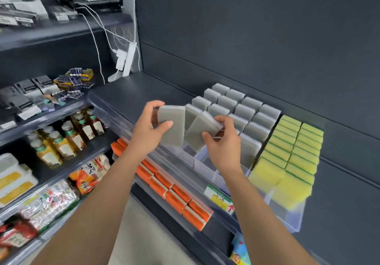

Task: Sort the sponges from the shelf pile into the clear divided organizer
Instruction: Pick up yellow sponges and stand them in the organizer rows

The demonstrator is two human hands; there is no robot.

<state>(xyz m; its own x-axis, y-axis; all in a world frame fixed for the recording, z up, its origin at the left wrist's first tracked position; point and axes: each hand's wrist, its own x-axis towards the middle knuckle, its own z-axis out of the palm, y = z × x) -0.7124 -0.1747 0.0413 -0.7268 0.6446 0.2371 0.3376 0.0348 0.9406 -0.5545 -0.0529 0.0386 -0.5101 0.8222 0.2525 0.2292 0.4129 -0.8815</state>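
Item 1: grey sponge (171,131), upright, your left hand (148,129) in a narrow grip round its edges.
Item 2: second grey sponge (198,133), tilted, held in your right hand (224,143).
Both sit above the front compartments of the clear organizer (292,219) on the shelf (127,91).
Already filed: grey rows (242,108), yellow sponges (296,147).

Soft, even light fills the place, with faint shadows. The middle is sharp, like the gray sponges (236,104). The edges bend, so the shelves (61,36) curve. The front yellow sponges (287,184) and the packets (47,203) at bottom left look smeared and blurry.
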